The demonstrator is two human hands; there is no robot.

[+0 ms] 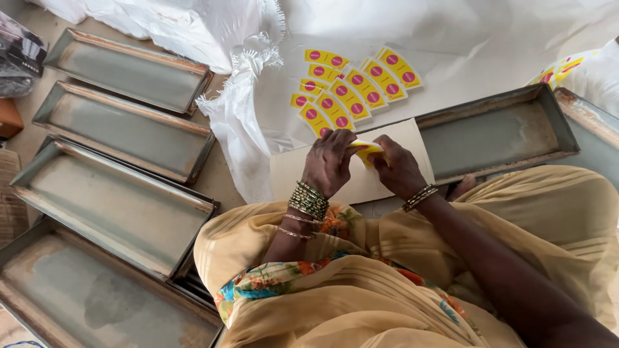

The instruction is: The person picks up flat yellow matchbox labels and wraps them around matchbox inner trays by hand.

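Observation:
My left hand [330,162] and my right hand [396,169] meet over a pale board [290,174], both pinching one small yellow packet [367,151] between the fingertips. The packet is partly hidden by my fingers. Just beyond the hands, several yellow packets with pink round marks [351,87] lie fanned out on a white plastic sheet [464,45]. Bangles ring both wrists.
Several long grey metal trays [122,212] lie side by side at the left. Another metal tray [496,132] sits to the right of the board. A bunched white woven sack [242,109] lies left of the packets. More yellow packets [558,69] show at the far right.

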